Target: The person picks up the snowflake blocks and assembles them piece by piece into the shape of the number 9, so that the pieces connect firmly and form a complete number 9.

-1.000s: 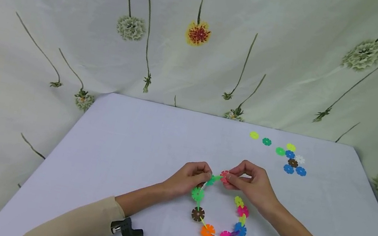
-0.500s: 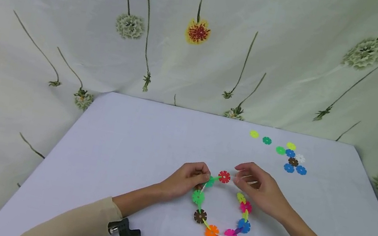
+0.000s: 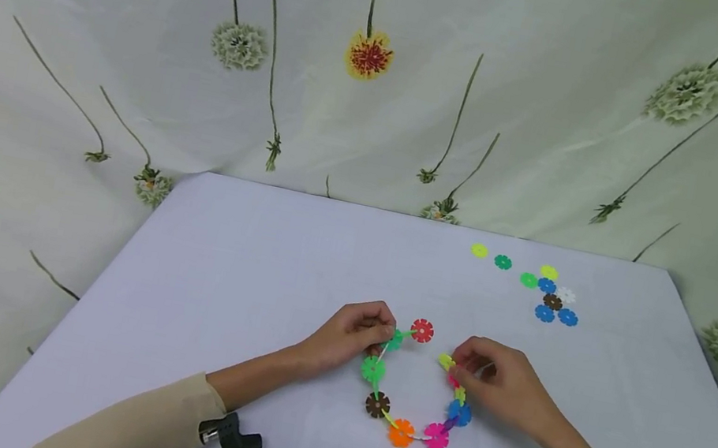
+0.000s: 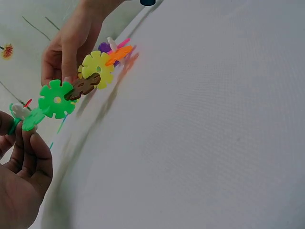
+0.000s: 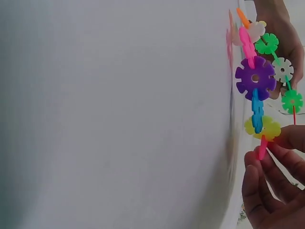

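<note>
An open ring-shaped chain of slotted plastic snowflake discs hangs between both hands in the head view, with an orange disc (image 3: 400, 433) at its near side. My left hand (image 3: 357, 333) pinches the chain at a green disc (image 3: 394, 340), close to the red disc (image 3: 423, 330) at one end. At the other end, my right hand (image 3: 507, 382) pinches a pink disc (image 5: 262, 148), just below the yellow end disc (image 3: 446, 361). A gap separates the red and yellow ends. In the right wrist view, a purple disc (image 5: 245, 81) joins a blue one (image 5: 258, 112) edgewise.
Loose snowflake discs lie at the back right of the white table (image 3: 267, 256): a yellow one (image 3: 480, 251), a green one (image 3: 503, 262), and a cluster around a brown one (image 3: 553, 301). A flower-print curtain (image 3: 321, 113) hangs behind.
My right hand has let go of the red disc, drawn away to the right, and come down to grip the chain's other end. The left hand keeps its pinch.
</note>
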A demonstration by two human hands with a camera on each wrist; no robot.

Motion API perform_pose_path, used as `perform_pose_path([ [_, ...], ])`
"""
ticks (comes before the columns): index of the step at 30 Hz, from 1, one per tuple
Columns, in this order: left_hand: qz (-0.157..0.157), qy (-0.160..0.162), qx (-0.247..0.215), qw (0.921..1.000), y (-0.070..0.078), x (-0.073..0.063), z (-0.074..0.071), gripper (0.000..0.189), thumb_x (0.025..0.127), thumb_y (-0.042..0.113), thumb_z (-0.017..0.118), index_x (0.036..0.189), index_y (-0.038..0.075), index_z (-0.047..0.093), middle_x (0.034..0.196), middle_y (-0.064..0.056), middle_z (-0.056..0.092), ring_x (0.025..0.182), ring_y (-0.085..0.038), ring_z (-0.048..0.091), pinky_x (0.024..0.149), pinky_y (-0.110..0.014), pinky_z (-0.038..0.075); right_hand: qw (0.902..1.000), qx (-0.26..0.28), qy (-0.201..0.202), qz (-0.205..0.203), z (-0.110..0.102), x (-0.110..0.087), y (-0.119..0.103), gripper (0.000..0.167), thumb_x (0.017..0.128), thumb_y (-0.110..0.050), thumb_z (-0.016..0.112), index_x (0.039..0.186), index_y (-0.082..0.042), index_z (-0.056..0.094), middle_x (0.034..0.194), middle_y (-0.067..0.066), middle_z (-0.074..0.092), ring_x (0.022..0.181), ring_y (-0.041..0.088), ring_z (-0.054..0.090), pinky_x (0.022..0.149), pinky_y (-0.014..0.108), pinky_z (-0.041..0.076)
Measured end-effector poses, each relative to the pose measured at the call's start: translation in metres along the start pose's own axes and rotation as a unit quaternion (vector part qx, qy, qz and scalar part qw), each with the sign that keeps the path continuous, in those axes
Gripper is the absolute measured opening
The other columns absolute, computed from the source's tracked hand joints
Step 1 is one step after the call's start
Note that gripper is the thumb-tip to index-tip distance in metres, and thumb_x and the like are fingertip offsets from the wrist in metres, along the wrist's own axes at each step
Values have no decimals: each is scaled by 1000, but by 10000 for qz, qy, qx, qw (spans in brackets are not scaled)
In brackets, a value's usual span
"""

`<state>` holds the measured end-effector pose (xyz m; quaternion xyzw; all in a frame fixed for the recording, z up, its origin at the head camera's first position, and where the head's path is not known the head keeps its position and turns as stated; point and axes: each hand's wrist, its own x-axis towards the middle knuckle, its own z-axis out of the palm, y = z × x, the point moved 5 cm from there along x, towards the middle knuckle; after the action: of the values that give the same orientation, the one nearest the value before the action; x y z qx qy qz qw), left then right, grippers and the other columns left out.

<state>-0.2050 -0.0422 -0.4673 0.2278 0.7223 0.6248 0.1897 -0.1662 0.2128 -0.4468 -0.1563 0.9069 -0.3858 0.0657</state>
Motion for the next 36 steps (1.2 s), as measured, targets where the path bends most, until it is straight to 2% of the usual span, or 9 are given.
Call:
perform_pose_path([
  [8, 102, 1, 44, 9999, 5, -2, 2, 14, 107, 12, 59, 108, -1, 66, 92, -11, 61, 75, -11, 58, 76, -20, 53, 9971, 366, 500, -442, -1, 0, -12, 18, 93, -16, 84, 102, -29, 74, 98, -14, 74, 88, 6, 70, 80, 24, 62],
  [19, 84, -117, 57, 9999, 3, -1, 4, 10, 106, 11, 60, 107, 2, 66, 88, -2, 60, 73, -9, 57, 73, -19, 52, 9944, 370, 813, -565, -1, 0, -16, 24, 90, -15, 87, 106, -27, 75, 101, -12, 75, 89, 6, 71, 80, 24, 63],
  [24, 136, -410, 76, 9990, 3, 0, 7, 17, 107, 11, 59, 123, 7, 64, 84, -15, 61, 73, -13, 59, 74, -21, 55, 9936, 493, 788, -646, -2, 0, -17, 25, 89, -13, 87, 107, -25, 75, 102, -11, 76, 89, 5, 72, 82, 24, 64],
  [27, 154, -562, 176, 9981, 4, 0, 10, 22, 110, 14, 58, 129, 9, 66, 84, -14, 61, 71, -13, 58, 72, -21, 55, 9922, 634, 766, -756, -1, -1, -18, 24, 91, -12, 86, 108, -25, 76, 102, -11, 76, 90, 5, 73, 84, 23, 64],
  [31, 174, -531, 265, 9981, 5, 3, 13, 20, 111, 20, 59, 121, 8, 72, 88, -4, 64, 70, -9, 56, 69, -20, 53, 9897, 759, 735, -965, 1, -1, -21, 23, 92, -10, 84, 108, -25, 77, 104, -11, 76, 93, 4, 74, 87, 24, 64],
  [36, 350, -487, 262, 9979, 8, 9, 17, 17, 108, 17, 64, 107, 4, 75, 88, -12, 70, 71, -6, 57, 71, -17, 50, 9855, 889, 629, -1303, 7, -2, -28, 15, 95, -12, 82, 106, -23, 79, 104, -11, 77, 92, 5, 74, 86, 26, 65],
])
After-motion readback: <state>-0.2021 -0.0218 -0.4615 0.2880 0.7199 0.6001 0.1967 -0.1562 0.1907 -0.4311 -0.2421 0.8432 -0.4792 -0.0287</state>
